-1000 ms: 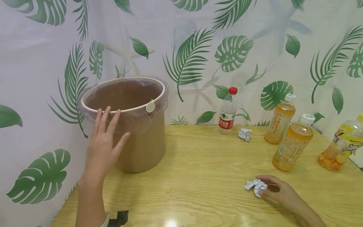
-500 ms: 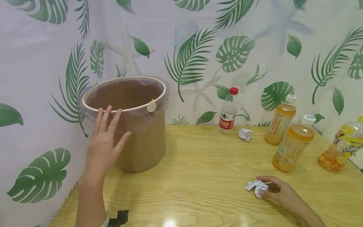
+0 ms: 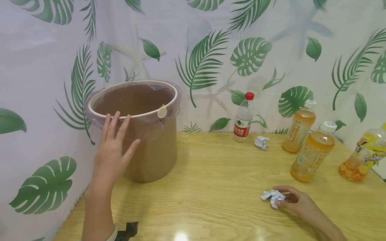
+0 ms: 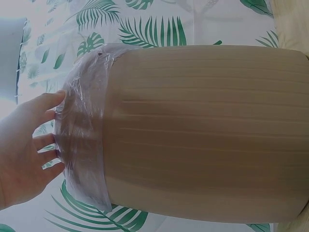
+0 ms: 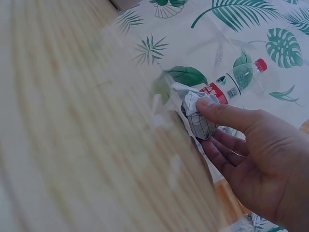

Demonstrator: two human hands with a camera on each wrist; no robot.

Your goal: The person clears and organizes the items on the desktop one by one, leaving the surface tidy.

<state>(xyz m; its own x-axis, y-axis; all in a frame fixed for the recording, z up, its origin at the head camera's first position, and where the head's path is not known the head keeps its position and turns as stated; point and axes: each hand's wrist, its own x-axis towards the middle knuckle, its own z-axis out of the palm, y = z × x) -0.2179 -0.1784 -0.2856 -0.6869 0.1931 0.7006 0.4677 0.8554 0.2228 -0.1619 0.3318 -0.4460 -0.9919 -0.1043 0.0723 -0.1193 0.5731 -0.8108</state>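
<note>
Your left hand [image 3: 113, 152] is spread wide, its fingertips at the near rim of the brown bin [image 3: 150, 157], where a clear bag [image 3: 143, 130] is folded over the edge. That bin stands upright at the back left corner of the tabletop [image 3: 205, 190]. Your right hand [image 3: 297, 202] pinches a crumpled paper [image 3: 272, 198] between thumb and fingers, over the right half of the tabletop, well forward of the back edge; you cannot tell whether the paper touches the wood. Near the back edge, right of its middle, a red-capped bottle [image 3: 242, 124] stands upright, with a second paper ball [image 3: 261, 143] just beside it. Toward the back right corner you have two tea bottles [image 3: 313, 154], one behind the other, and a yellow-wrapped bottle [image 3: 362, 155] near the right edge
</note>
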